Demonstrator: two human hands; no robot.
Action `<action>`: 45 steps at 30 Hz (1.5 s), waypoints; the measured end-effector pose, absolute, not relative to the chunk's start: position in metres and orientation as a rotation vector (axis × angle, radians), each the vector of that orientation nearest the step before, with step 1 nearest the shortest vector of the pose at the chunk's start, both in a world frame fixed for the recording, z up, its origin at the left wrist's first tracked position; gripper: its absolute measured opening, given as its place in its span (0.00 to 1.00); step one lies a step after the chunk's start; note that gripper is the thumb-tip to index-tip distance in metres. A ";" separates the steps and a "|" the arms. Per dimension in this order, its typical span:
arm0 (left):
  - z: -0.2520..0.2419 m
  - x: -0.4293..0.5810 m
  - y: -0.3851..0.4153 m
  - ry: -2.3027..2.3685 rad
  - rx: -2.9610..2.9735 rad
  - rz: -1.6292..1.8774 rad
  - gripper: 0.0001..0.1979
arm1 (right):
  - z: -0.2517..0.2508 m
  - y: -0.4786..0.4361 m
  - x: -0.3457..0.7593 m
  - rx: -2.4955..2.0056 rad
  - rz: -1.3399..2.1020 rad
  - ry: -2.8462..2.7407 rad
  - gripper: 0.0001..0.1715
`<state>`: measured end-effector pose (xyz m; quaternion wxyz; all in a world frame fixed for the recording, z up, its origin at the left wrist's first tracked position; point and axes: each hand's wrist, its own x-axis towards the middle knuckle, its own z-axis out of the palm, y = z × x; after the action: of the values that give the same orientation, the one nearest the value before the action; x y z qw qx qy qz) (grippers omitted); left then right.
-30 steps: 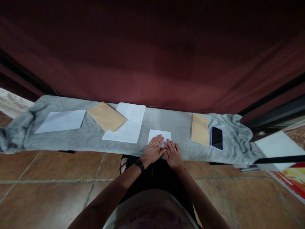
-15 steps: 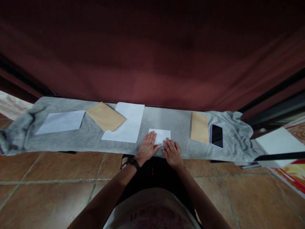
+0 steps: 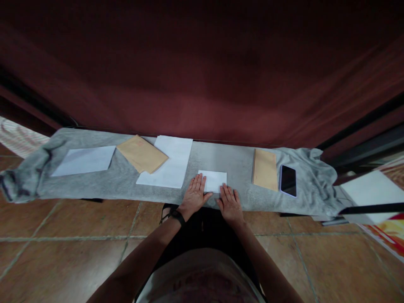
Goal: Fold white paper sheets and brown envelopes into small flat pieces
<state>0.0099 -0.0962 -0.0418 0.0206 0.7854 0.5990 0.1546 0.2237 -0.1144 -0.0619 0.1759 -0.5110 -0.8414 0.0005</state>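
Note:
A small folded white paper (image 3: 214, 180) lies flat on the grey cloth (image 3: 224, 158) before me. My left hand (image 3: 195, 194) rests flat with fingers extended, its fingertips over the paper's left edge and its thumb along the near edge. My right hand (image 3: 230, 205) lies palm down, fingers stretched out, its fingertips at the paper's near right corner. To the left is a stack of larger white sheets (image 3: 172, 172), partly covered by brown envelopes (image 3: 142, 155).
Farther left lies another white sheet (image 3: 85, 160). A stack of brown envelopes (image 3: 265, 170) and a phone (image 3: 288, 181) lie to the right. A dark red curtain-like surface (image 3: 202, 84) rises behind the narrow cloth-covered top. Tiled floor (image 3: 78, 248) shows below.
My right hand has drawn slightly down and off the paper, baring more of its right side. My left hand stays almost in place. The view has shifted slightly.

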 end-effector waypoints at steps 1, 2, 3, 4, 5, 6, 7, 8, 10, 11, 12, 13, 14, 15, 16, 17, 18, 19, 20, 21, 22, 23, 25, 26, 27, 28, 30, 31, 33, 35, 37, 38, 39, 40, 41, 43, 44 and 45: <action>-0.042 0.010 -0.096 1.857 2.427 0.487 0.39 | -0.062 -0.115 0.224 -1.449 -0.001 -2.376 0.34; -0.042 0.010 -0.097 1.857 2.419 0.494 0.39 | -0.062 -0.116 0.224 -1.451 -0.002 -2.369 0.34; -0.042 0.010 -0.097 1.858 2.412 0.500 0.39 | -0.062 -0.117 0.224 -1.453 -0.004 -2.363 0.35; -0.042 0.010 -0.097 1.859 2.403 0.504 0.38 | -0.062 -0.117 0.224 -1.455 -0.006 -2.359 0.35; -0.042 0.011 -0.098 1.860 2.392 0.512 0.38 | -0.063 -0.118 0.224 -1.457 -0.008 -2.355 0.35; -0.042 0.012 -0.098 1.861 2.375 0.522 0.38 | -0.063 -0.118 0.224 -1.460 -0.011 -2.353 0.35; -0.042 0.013 -0.098 1.863 2.350 0.535 0.38 | -0.063 -0.118 0.224 -1.463 -0.013 -2.351 0.35; -0.041 0.014 -0.098 1.868 2.313 0.552 0.37 | -0.063 -0.118 0.224 -1.464 -0.015 -2.352 0.35; -0.040 0.017 -0.096 1.885 2.190 0.599 0.34 | -0.063 -0.118 0.224 -1.468 -0.017 -2.356 0.35; -0.038 0.018 -0.094 1.893 2.103 0.634 0.31 | -0.063 -0.118 0.224 -1.469 -0.016 -2.357 0.35; -0.036 0.019 -0.091 1.901 1.989 0.682 0.29 | -0.064 -0.118 0.224 -1.470 -0.014 -2.358 0.35; -0.033 0.019 -0.087 1.907 1.862 0.733 0.26 | -0.064 -0.118 0.224 -1.473 -0.011 -2.356 0.35; -0.031 0.019 -0.082 1.910 1.740 0.780 0.24 | -0.064 -0.118 0.223 -1.475 -0.008 -2.352 0.35; -0.028 0.017 -0.076 1.913 1.634 0.818 0.23 | -0.064 -0.118 0.223 -1.478 -0.005 -2.347 0.35; -0.026 0.016 -0.071 1.917 1.552 0.843 0.22 | -0.064 -0.118 0.223 -1.478 -0.002 -2.343 0.35; -0.025 0.013 -0.065 1.925 1.492 0.858 0.21 | -0.064 -0.118 0.223 -1.477 -0.001 -2.341 0.34; -0.024 0.010 -0.059 1.934 1.450 0.864 0.20 | -0.064 -0.118 0.223 -1.476 -0.002 -2.340 0.34; -0.023 0.008 -0.054 1.944 1.414 0.868 0.19 | -0.064 -0.118 0.223 -1.474 -0.005 -2.342 0.34; -0.023 0.005 -0.049 1.952 1.368 0.876 0.18 | -0.064 -0.118 0.223 -1.474 -0.008 -2.344 0.34; -0.024 0.003 -0.046 1.957 1.317 0.885 0.17 | -0.064 -0.118 0.223 -1.475 -0.012 -2.346 0.34; -0.025 0.001 -0.043 1.958 1.268 0.898 0.17 | -0.064 -0.118 0.223 -1.479 -0.016 -2.346 0.34; -0.026 0.000 -0.042 1.952 1.222 0.915 0.17 | -0.064 -0.118 0.223 -1.484 -0.019 -2.346 0.34; -0.027 -0.001 -0.042 1.920 1.137 0.959 0.16 | -0.063 -0.118 0.222 -1.492 -0.019 -2.343 0.34; -0.027 0.000 -0.044 1.895 1.097 0.985 0.16 | -0.063 -0.119 0.222 -1.496 -0.017 -2.340 0.34; -0.027 0.001 -0.046 1.865 1.058 1.012 0.16 | -0.063 -0.119 0.222 -1.499 -0.011 -2.335 0.34; -0.026 0.002 -0.048 1.832 1.020 1.038 0.15 | -0.063 -0.119 0.222 -1.503 -0.004 -2.328 0.34; -0.023 0.005 -0.053 1.756 0.952 1.083 0.15 | -0.060 -0.118 0.220 -1.508 0.017 -2.301 0.35; -0.020 0.006 -0.055 1.715 0.923 1.100 0.16 | -0.058 -0.117 0.219 -1.503 0.032 -2.285 0.35; -0.014 0.009 -0.059 1.642 0.883 1.123 0.17 | -0.050 -0.114 0.215 -1.473 0.072 -2.261 0.35; -0.006 0.013 -0.062 1.549 0.851 1.150 0.20 | -0.039 -0.108 0.209 -1.446 0.134 -2.251 0.33; 0.001 0.016 -0.065 1.414 0.780 1.185 0.21 | -0.025 -0.102 0.204 -1.463 0.232 -2.216 0.29; 0.005 0.016 -0.066 1.352 0.729 1.200 0.21 | -0.018 -0.099 0.201 -1.484 0.303 -2.173 0.27; 0.009 0.016 -0.067 1.303 0.678 1.215 0.22 | -0.012 -0.097 0.199 -1.502 0.390 -2.109 0.24; 0.012 0.016 -0.069 1.271 0.639 1.232 0.23 | -0.006 -0.094 0.197 -1.509 0.492 -2.030 0.23; 0.015 0.015 -0.070 1.252 0.622 1.246 0.24 | -0.001 -0.092 0.196 -1.499 0.605 -1.941 0.22; 0.019 0.011 -0.074 1.180 0.645 1.259 0.24 | 0.006 -0.089 0.193 -1.430 0.837 -1.763 0.23; 0.020 0.009 -0.076 1.130 0.670 1.253 0.23 | 0.008 -0.088 0.191 -1.389 0.941 -1.679 0.23; 0.020 0.008 -0.078 1.085 0.697 1.238 0.24 | 0.009 -0.087 0.190 -1.352 1.032 -1.600 0.23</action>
<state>0.0083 -0.0782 0.0200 0.6264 0.3041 0.4730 0.5399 0.1904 -0.0873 0.0087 0.3922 -0.5324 -0.6304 0.4066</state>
